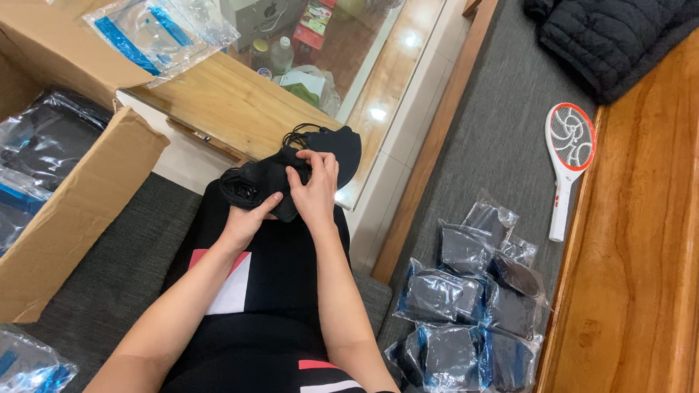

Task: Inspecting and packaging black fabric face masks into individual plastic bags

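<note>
Bare forearms are seen rising from six o'clock, over a black garment with red and white patches (236,282) on the lap. At the centre of view a bundle of black face masks (287,174) is held between both hands, just above the lap and in front of the wooden table edge (227,109). The left hand (246,223) is closed under the bundle from below, thumb pressed up against the fabric. The right hand (314,191) is clamped over the top of it, fingers curled onto the black cloth; thin ear loops are seen spilling out at the bundle's eleven o'clock side.

At nine o'clock an open cardboard box (74,216) is filled with clear plastic packets holding dark contents. An empty-looking clear bag with blue strips (157,23) is laid on the table at eleven o'clock. At four o'clock a cluster of sealed packets of dark masks (470,304) is spread on the grey cushion (493,140). An orange-and-white racket-shaped swatter (567,163) is lying at two o'clock, beside the wooden bench rail (645,256), and a black quilted jacket (608,35) is bunched up at one o'clock.
</note>
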